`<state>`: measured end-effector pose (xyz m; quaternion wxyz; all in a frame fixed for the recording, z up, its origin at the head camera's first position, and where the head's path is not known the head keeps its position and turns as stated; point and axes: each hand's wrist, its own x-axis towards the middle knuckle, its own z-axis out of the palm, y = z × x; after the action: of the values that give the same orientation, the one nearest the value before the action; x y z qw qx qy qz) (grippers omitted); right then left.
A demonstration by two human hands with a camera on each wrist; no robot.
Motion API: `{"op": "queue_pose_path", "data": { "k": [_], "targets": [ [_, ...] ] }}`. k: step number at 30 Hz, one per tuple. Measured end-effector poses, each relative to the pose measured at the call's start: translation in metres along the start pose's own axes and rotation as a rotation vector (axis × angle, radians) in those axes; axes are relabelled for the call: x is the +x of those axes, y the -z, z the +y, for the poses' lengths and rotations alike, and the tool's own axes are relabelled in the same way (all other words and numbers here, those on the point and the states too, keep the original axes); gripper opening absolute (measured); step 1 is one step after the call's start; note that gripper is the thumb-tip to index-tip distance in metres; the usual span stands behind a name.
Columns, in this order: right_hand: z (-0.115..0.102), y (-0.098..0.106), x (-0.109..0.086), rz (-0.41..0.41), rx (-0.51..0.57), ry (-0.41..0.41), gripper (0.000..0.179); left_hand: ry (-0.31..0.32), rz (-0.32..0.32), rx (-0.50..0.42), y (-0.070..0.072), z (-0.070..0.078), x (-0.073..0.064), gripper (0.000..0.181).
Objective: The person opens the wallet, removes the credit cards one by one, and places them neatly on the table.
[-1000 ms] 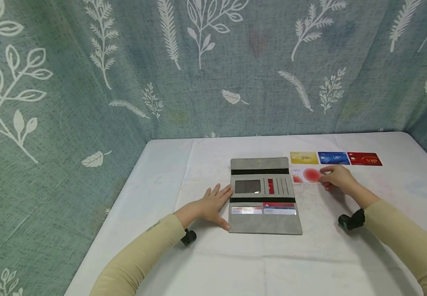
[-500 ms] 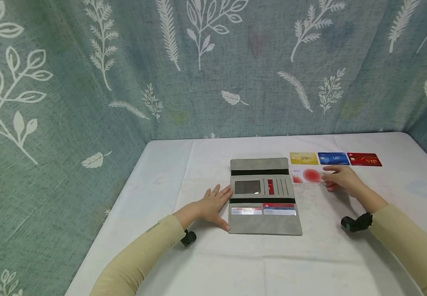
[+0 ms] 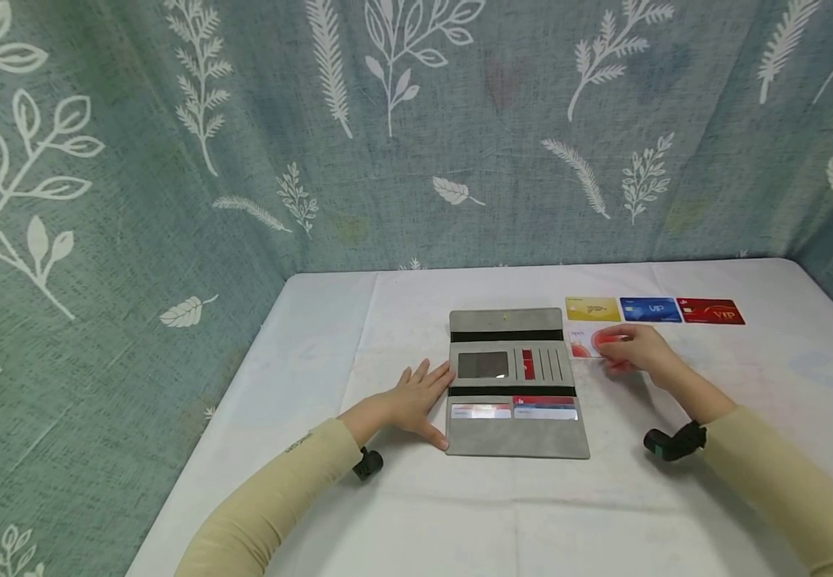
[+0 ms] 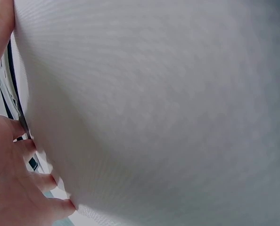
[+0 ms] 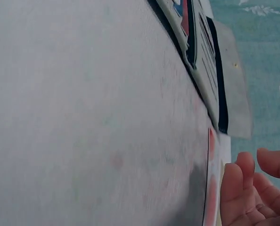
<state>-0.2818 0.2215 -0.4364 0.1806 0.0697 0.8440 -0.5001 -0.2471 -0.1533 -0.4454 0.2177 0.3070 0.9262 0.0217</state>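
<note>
A grey wallet (image 3: 517, 439) lies unfolded on the white table, cards showing in its slots and clear pockets. With fingers spread, my left hand (image 3: 410, 403) rests flat along its left edge, the fingertips at the edge. My right hand (image 3: 645, 351) is over the right part of a white card with red circles (image 3: 580, 340), right of the wallet. In the right wrist view the card (image 5: 211, 183) lies flat on the table beside loosely bent fingers (image 5: 233, 181), and a gap shows between thumb and fingertips with nothing in it.
Behind the white card lie a gold card (image 3: 592, 309), a blue VIP card (image 3: 650, 309) and a red VIP card (image 3: 711, 311) in a row. A green leaf-patterned curtain (image 3: 358, 192) rises behind and left of the table (image 3: 416, 513).
My right hand first drew back slightly from the white card's right edge, then moved left over the card. The left hand and the wallet have stayed in place.
</note>
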Motion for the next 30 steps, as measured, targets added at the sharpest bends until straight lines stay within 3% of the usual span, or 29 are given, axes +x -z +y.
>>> {"op": "queue_pose_path", "data": {
  "k": [12, 30],
  "targets": [
    [-0.017, -0.034, 0.003, -0.078, 0.047, 0.052, 0.044, -0.004, 0.002, 0.001, 0.001, 0.001, -0.002, 0.117],
    [-0.031, -0.069, 0.011, -0.251, 0.015, 0.107, 0.032, -0.003, 0.000, -0.002, 0.001, 0.000, -0.002, 0.117]
  ]
}}
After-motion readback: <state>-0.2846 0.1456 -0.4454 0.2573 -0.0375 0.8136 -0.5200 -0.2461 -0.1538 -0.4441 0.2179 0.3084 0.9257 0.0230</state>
